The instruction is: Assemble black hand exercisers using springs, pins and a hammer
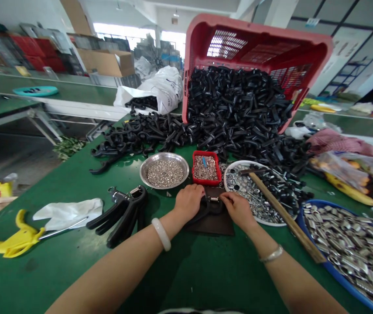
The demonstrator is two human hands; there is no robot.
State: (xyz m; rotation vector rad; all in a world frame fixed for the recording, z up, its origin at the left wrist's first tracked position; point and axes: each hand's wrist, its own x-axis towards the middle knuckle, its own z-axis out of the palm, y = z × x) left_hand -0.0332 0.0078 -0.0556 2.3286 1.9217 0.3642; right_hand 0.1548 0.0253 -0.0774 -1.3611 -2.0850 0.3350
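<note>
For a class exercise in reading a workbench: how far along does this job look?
Done: two assembled black hand grippers lie on the table. In hand: the left hand and right hand work at a black handle with a spring, on a dark mat. Left: a heap of black handles spilling from the tilted red crate, plus small metal parts in the steel dish.

Here we are at the green worktop [75,279]: the left hand [189,201] clasps a black plastic handle [206,209] on a dark mat [210,226], and the right hand [237,209] works right at a small spring [214,199]! Just beside them, a steel bowl [164,154] of tiny silver parts, a red tray [207,152], and a hammer [284,218] across a white plate [235,168]!
</note>
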